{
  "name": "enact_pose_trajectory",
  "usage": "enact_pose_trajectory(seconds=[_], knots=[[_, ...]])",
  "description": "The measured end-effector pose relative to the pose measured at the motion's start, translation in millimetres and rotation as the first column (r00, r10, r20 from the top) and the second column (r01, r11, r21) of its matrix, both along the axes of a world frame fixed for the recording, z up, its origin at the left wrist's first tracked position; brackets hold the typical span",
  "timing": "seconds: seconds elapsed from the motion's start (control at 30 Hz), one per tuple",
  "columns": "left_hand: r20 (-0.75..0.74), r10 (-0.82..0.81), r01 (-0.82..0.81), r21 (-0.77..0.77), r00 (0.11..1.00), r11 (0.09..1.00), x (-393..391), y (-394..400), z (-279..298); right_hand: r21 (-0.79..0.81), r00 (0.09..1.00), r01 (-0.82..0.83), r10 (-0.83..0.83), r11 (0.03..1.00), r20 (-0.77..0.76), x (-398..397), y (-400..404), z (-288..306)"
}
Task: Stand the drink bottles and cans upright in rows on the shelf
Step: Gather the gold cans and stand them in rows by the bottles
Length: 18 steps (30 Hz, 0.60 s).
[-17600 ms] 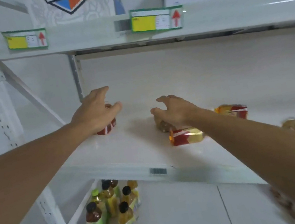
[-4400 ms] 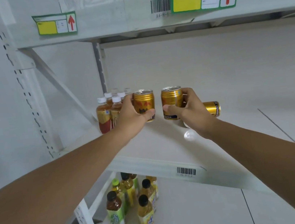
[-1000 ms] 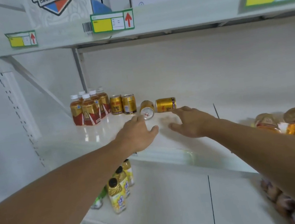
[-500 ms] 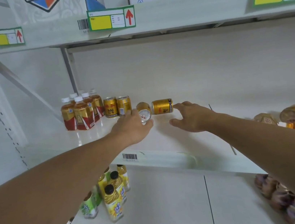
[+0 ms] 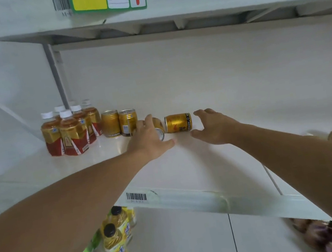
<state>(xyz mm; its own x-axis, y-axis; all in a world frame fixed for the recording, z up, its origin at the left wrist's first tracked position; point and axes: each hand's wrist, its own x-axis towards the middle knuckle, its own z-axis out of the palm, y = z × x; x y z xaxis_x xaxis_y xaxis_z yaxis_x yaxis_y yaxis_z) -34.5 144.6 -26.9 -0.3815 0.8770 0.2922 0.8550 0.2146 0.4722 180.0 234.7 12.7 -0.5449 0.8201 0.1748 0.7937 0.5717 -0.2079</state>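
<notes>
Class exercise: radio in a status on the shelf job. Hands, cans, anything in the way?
Left hand open over one fallen can. Right hand open beside the other fallen gold can. Two cans upright. Nothing blocking.

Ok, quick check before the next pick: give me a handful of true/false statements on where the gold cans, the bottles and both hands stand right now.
1. Two gold cans stand upright beside the white-capped bottles. True.
2. The gold can nearest the right hand stands upright. False: that can lies on its side on the shelf.
3. The left hand reaches over a second can lying on its side, whose end faces the camera. True.
4. The right hand grips a can. False: its fingers are spread beside the lying can and hold nothing.
5. The white-capped bottles lie toppled. False: they stand upright in a group at the left.
</notes>
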Motion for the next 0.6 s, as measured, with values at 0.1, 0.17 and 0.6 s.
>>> enact_pose_trajectory(seconds=[0.1, 0.17, 0.6], knots=[[-0.008, 0.025, -0.025, 0.047, 1.000, 0.999, -2.5, 10.9, -13.8, -0.012, 1.000, -0.026, 0.026, 1.000, 0.000, -6.3, 17.8, 1.9], [0.020, 0.037, -0.039, 0.125, 0.999, 0.991, -6.0, 16.4, -20.8, -0.009, 0.999, -0.042, 0.042, 0.999, -0.014, -13.2, 30.2, 1.9], [0.319, 0.022, -0.109, 0.258, 0.947, 0.960, -21.5, 27.1, -30.7, -0.041, 0.986, -0.167, 0.166, 0.985, -0.031, -65.1, 71.0, -16.5]])
